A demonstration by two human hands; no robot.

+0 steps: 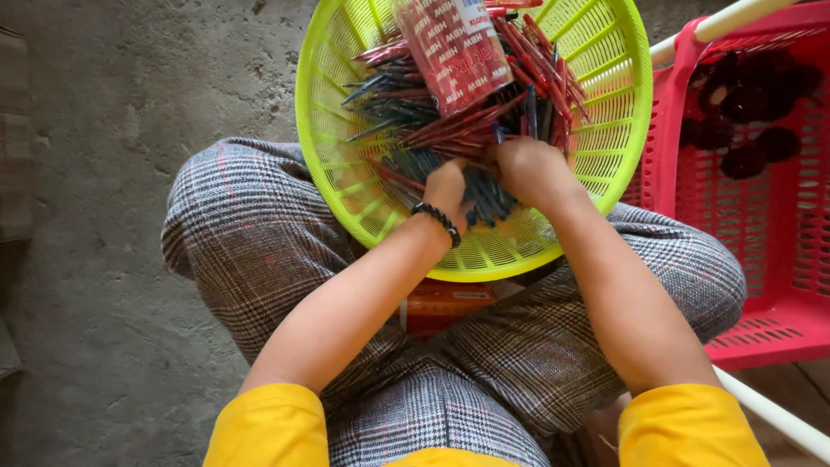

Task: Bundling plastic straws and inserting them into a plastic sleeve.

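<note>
- The right hand (529, 170) is clenched in a grip on a bunch of dark blue pens (484, 192), fingers curled down into the pile so the fingertips are hidden.
- The left hand (447, 188) sits just beside it, touching the same bunch from the other side; its fingers are buried among the pens, so I cannot tell whether its grip is clenched or loose.
- A black beaded bracelet (437, 220) circles the left wrist, just behind that grip.
- Around both grips lies a loose heap of pens: blue ones nearest the hands, red pens (538, 60) farther out, beyond the knuckles.
- Beyond the grips, on top of the heap, rests a clear cylindrical jar (456, 47) with a red printed wrap, tilted.
- All of this sits inside a round lime-green slotted basket (605, 95), which rests on the person's lap.
- Below the grips, grey plaid trousers (259, 242) cover the crossed legs; yellow sleeves (272, 424) show at the near edge.
- Under the basket, between the knees, an orange box (445, 304) peeks out.
- To the right of the grips stands a red plastic crate (778, 251) holding dark round items (748, 108), too blurred to tell.
- To the left is bare grey concrete floor (104, 173).
</note>
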